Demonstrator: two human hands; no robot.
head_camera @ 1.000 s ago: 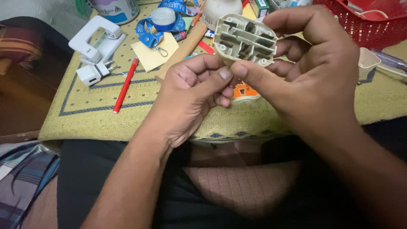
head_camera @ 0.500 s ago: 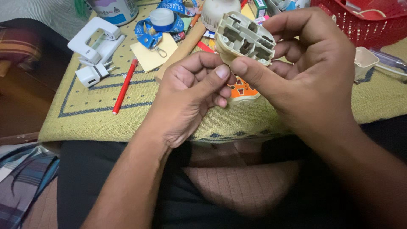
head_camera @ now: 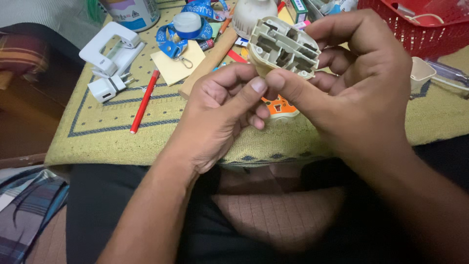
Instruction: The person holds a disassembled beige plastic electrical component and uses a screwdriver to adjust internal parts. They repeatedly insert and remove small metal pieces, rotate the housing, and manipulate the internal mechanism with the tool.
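Above the desk edge, the right hand (head_camera: 361,93) pinched the open plug shell (head_camera: 282,47) while the left hand (head_camera: 220,112) closed its fingertips at the rim; a slip could probably have dropped it among the clutter.

A yellow woven cloth with blue border lines (head_camera: 112,128) covers the tabletop. A red pencil (head_camera: 144,101) lies on it, slanting. Just left of the pencil sits a white charger plug (head_camera: 106,89), and above that a white clamp-shaped plastic piece (head_camera: 111,48). Right of the pencil lie a yellow paper square (head_camera: 177,62), a blue lanyard (head_camera: 168,37) and a wooden stick (head_camera: 209,61). Well right of the pencil stands a red plastic basket (head_camera: 415,39).
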